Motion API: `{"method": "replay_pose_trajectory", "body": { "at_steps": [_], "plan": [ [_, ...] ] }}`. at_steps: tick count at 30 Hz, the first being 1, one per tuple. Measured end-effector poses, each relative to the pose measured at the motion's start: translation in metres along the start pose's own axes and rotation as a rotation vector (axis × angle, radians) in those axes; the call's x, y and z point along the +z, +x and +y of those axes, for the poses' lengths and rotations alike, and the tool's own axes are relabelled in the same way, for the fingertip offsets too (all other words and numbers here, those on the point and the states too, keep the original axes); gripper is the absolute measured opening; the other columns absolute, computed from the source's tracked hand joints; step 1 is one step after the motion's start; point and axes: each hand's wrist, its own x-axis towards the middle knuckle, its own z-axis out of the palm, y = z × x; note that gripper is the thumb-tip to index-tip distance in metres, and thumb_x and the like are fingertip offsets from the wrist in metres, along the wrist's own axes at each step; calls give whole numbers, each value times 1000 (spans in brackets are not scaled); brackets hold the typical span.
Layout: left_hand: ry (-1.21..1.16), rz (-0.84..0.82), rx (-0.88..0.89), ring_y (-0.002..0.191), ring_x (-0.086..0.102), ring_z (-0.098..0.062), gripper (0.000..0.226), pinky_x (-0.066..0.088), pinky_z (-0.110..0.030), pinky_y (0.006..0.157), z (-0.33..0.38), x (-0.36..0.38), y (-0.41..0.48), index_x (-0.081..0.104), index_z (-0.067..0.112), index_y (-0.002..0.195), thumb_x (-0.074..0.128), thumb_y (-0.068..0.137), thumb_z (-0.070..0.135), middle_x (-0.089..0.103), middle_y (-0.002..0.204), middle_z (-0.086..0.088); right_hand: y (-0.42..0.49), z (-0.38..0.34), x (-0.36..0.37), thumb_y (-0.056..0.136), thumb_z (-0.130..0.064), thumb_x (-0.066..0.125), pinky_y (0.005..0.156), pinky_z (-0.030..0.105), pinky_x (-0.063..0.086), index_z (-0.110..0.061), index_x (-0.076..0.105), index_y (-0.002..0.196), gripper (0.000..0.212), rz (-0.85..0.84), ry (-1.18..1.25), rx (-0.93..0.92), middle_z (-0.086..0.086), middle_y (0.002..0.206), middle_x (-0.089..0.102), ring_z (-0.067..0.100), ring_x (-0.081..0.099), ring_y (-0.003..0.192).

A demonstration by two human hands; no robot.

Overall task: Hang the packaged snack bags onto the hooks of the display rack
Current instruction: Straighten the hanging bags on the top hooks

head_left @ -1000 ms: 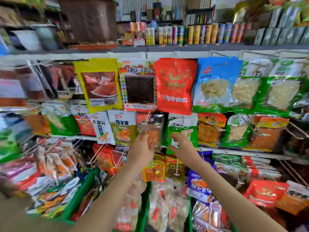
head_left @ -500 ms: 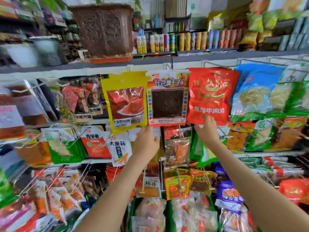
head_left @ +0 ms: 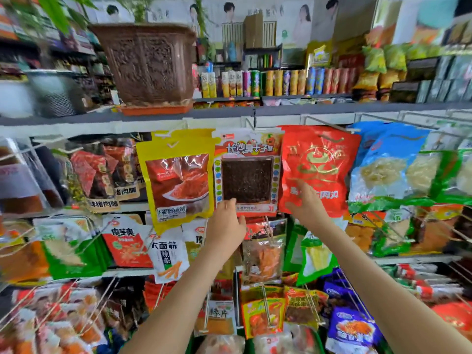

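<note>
Left hand [head_left: 226,222]: raised, fingertips at the lower left corner of the window-fronted bag [head_left: 246,175]; whether it pinches that edge cannot be told. Right hand [head_left: 307,204]: fingers spread, resting against the lower part of the red bag [head_left: 319,159]. Both bags hang directly above the hands on wire hooks [head_left: 322,123]. A yellow bag [head_left: 178,180] hangs just left of the left hand. Higher up, a shelf [head_left: 332,108] carries a brown planter [head_left: 148,62].
</note>
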Motion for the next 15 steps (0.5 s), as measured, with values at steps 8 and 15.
{"method": "replay_pose_trajectory", "body": {
  "at_steps": [8, 15],
  "plan": [
    [-2, 183, 74, 125, 43, -21, 48, 42, -35, 99, -14, -30, 33, 33, 12, 141, 45, 96, 22, 38, 140, -4, 86, -76, 16, 89, -3, 54, 111, 43, 31, -13, 8, 147, 75, -2, 106, -302, 7, 153, 19, 24, 18, 140],
    [19, 617, 172, 100, 56, -23, 35, 48, -31, 81, -44, -59, 41, 53, 11, 120, 59, 86, 8, 58, 108, -7, 93, -100, 69, 83, -4, 63, 111, 48, 29, 0, 21, 141, 72, 213, 199, -172, 19, 145, 26, 32, 26, 135]
  ]
}}
